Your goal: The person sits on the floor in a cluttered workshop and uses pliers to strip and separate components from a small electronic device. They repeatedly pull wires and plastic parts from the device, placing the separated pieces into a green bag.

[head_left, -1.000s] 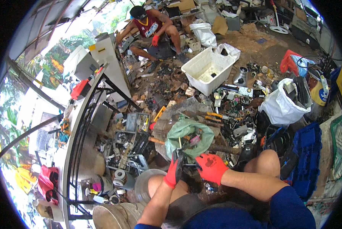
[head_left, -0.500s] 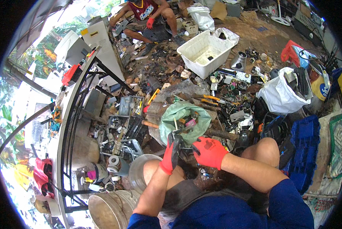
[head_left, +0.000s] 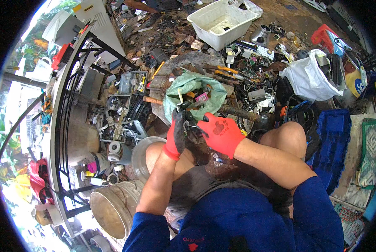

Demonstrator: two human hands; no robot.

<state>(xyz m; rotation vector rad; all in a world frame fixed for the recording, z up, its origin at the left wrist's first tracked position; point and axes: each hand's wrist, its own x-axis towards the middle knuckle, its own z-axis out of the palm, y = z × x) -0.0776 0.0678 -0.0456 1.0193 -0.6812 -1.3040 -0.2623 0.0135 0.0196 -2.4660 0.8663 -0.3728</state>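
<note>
Between knees: both gloved hands meet over small dark metal part, just below green sack
L hand: red/black glove, fingers curled tight round the part's left end
R hand: red glove, closed on the part's right side; exact grip hidden
Sack: open, scrap bits inside, lying on ground ahead
Behind: white tub, well apart
Right: white bag
Left: metal rack, bucket by L forearm
</note>
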